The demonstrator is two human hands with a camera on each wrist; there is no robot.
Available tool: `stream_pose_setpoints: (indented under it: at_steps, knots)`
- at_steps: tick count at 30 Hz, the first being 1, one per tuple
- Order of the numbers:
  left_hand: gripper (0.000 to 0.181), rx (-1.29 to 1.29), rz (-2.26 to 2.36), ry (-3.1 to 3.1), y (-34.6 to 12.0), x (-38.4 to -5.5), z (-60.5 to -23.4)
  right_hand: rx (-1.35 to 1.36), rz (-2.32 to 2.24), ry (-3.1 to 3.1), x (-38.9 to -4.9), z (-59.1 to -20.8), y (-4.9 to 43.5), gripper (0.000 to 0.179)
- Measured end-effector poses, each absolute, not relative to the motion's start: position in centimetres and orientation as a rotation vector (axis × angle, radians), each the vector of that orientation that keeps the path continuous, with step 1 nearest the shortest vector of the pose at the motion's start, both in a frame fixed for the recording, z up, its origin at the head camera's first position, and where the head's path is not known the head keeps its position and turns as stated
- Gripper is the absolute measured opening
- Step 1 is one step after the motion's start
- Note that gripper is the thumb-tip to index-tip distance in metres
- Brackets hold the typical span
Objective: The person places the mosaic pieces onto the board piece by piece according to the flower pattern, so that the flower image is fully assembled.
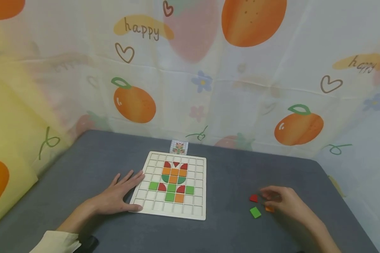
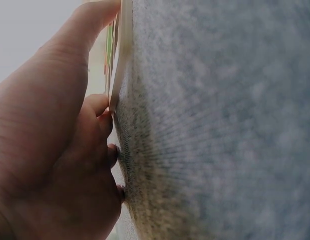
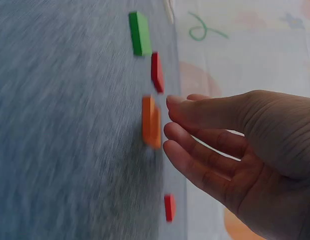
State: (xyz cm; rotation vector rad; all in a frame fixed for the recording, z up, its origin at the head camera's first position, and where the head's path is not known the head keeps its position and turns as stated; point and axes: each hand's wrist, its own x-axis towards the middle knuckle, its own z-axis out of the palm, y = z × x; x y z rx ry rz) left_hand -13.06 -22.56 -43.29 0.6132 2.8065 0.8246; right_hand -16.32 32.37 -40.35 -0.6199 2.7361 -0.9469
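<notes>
A white grid board [image 1: 193,207] lies on the table, bearing red, orange and green tiles in a flower-like pattern. My left hand [image 1: 114,196] rests at the board's left side, fingers spread, with the thumb on its near left corner. Off to the right, my right hand [image 1: 283,202] hovers with bent fingers over loose tiles and holds nothing. An orange tile [image 3: 147,122] is closest to its fingertips, apart from them. Beside it are a green tile [image 1: 255,212] and a red tile [image 1: 253,198]. The right wrist view also has another red piece [image 3: 169,207].
A small pattern card [image 1: 178,147] touches or nearly touches the board's far edge. The dark grey table [image 1: 228,175] ends at a fruit-printed cloth [image 1: 240,88] behind. Near the left sleeve sits a dark object [image 1: 87,244], partly out of frame.
</notes>
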Motion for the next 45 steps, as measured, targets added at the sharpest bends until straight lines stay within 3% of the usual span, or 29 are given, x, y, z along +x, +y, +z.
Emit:
stream_pose_setpoints:
  at_steps: [9, 45]
  knots:
    - [0.106, 0.600, 0.839, 2.803, -22.8, -13.0, -43.3, -0.640, -0.998, 2.599, -16.0, -40.5, 33.8, 0.043]
    - [0.106, 0.613, 0.816, 2.805, -22.6, -13.2, -43.3, -0.805, -0.864, 2.796, -17.7, -38.9, 29.9, 0.029]
